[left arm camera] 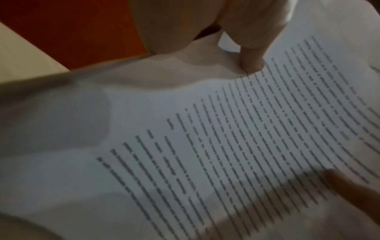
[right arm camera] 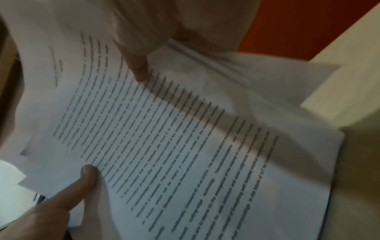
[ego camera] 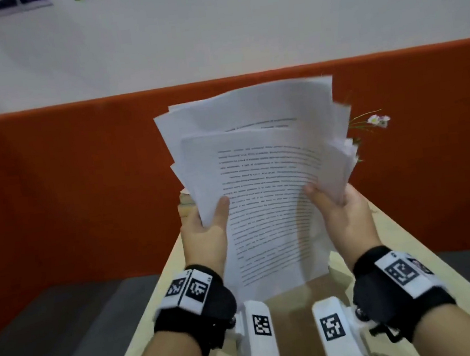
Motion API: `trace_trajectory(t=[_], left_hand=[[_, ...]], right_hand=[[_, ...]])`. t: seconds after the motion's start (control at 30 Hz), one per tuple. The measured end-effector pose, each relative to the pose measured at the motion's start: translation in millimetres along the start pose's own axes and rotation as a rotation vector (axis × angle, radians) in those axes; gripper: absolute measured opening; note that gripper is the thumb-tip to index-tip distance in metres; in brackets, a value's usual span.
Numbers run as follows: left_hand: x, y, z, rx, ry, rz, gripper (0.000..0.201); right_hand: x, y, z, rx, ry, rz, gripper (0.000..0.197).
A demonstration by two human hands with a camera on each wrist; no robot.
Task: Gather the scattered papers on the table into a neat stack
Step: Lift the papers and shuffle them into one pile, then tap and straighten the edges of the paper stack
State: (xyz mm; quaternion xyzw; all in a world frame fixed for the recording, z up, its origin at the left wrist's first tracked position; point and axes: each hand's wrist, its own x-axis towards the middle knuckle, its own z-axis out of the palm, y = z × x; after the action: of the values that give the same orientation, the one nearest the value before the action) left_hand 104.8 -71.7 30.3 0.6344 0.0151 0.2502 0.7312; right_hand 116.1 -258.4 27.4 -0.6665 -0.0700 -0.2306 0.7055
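Observation:
A bundle of several white printed papers [ego camera: 263,174] stands upright over the light wooden table [ego camera: 400,234], its top edges fanned and uneven. My left hand [ego camera: 205,231] grips the bundle's left edge, thumb on the front sheet. My right hand [ego camera: 341,212] grips the right edge the same way. The left wrist view shows the printed front sheet [left arm camera: 205,146] with my left thumb [left arm camera: 252,63] pressing on it. In the right wrist view my right thumb [right arm camera: 141,71] lies on the papers [right arm camera: 174,146]. The fingers behind the bundle are hidden.
An orange partition [ego camera: 51,185] runs behind the narrow table. Small pale flowers [ego camera: 376,120] stick out behind the papers on the right. Something flat and stacked [ego camera: 186,202] sits behind the bundle on the left. Grey floor [ego camera: 54,333] lies left of the table.

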Motion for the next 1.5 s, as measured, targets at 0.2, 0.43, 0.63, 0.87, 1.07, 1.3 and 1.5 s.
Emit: trace_trajectory(t=[0.2, 0.43, 0.63, 0.87, 1.07, 1.3, 1.5], left_hand=[[10, 23, -4, 0.033, -0.032, 0.174, 0.007], [3, 12, 6, 0.080, 0.036, 0.179, 0.014], [3, 24, 10, 0.128, 0.043, 0.221, 0.020], [2, 19, 9, 0.196, 0.033, 0.214, 0.041], [-2, 27, 0, 0.194, 0.031, 0.174, 0.073], [-6, 122, 44, 1.126, -0.212, 0.774, 0.098], [0, 130, 68, 1.149, -0.642, 0.821, 0.097]], right_hand=[[1, -26, -13, 0.061, 0.129, -0.196, 0.019], [-6, -23, -6, -0.010, 0.061, -0.230, 0.024], [-4, -34, -2, -0.089, 0.008, -0.253, 0.021], [-15, -25, -6, -0.094, 0.090, -0.213, 0.025], [-20, -5, -17, 0.035, -0.024, -0.045, 0.016], [-21, -9, -17, 0.090, -0.153, -0.039, 0.014], [-23, -15, -16, 0.090, -0.188, -0.093, 0.016]])
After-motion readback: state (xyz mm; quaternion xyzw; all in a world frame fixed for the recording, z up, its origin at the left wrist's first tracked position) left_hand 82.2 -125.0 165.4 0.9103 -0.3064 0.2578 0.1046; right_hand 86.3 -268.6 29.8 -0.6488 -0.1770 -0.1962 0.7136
